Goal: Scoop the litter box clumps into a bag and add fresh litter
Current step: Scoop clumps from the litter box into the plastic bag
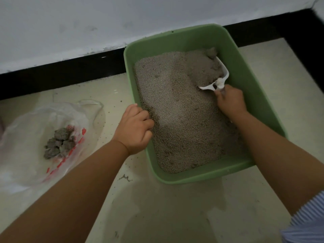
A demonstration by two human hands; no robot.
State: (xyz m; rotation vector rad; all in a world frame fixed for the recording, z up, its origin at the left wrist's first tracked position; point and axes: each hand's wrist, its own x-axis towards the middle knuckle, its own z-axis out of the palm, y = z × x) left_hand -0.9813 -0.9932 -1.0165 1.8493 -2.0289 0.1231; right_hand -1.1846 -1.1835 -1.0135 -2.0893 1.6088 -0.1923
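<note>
The green litter box [236,55] stands on the pale floor [175,207], against the black baseboard [61,74]. Inside it, at the far right corner, the right hand [230,100] is closed around the handle of a white scoop [222,74], which is pushed into the grey litter [175,111]. A dark clump [211,52] lies at the front edge of the scoop, just beside the far wall of the box. The left hand [135,128] grips the left rim of the box, its fingers curled over the edge into the litter.

To the left of the box, well apart from it, a thin plastic bag [26,137] lies open on the floor with several grey clumps [59,142] already in it. So the scooping seems partly done; at least one clump is still to be lifted. No fresh litter container is visible, so that step appears not started.

The bag carries red printing [73,148], but it is too crumpled to read.
</note>
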